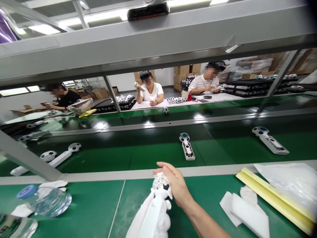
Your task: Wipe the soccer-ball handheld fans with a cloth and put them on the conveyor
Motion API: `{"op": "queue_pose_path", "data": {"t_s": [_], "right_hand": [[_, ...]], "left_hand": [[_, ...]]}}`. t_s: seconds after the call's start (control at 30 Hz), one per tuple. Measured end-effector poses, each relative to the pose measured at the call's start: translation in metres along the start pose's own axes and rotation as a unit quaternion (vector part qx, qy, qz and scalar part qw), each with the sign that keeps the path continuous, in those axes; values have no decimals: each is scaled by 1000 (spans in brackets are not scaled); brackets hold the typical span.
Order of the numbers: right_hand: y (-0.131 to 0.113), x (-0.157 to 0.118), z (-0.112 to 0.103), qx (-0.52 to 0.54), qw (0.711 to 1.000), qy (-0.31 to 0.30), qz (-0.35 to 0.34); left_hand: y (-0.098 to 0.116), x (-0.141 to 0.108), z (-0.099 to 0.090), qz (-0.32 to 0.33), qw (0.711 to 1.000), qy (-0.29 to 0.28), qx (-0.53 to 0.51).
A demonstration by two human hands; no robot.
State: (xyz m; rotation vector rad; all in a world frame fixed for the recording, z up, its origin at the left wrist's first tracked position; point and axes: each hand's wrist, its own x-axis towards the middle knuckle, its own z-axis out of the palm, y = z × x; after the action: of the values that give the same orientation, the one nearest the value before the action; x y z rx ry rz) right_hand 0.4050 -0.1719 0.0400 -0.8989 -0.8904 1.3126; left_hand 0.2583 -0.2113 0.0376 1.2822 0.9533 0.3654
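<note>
The white-gloved left hand [163, 222] is gripping a white plastic handheld device [158, 199], its handle [151, 218] lying within the fingers above the green surface [94, 208]. The bare right hand [178, 187] is curving against the football-patterned round head [159, 181]; whether it's gripping, I cannot tell.

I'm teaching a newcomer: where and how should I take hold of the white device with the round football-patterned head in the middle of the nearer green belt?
Probably by the outer side edges of its white handle, from the near side: that end points toward the camera. The open upper face shows inner parts, so pinching across the sides seems safer than pressing down.
</note>
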Motion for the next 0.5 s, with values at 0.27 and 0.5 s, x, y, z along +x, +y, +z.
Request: {"op": "queue_pose_path", "data": {"t_s": [0.27,0.5], "right_hand": [[13,24,-15,196,964,19,180],[-10,19,-28,180,973,133,51]], "left_hand": [[3,-1,2,-6,1000,6,5],[7,-2,-3,5,1000,14,10]]}}
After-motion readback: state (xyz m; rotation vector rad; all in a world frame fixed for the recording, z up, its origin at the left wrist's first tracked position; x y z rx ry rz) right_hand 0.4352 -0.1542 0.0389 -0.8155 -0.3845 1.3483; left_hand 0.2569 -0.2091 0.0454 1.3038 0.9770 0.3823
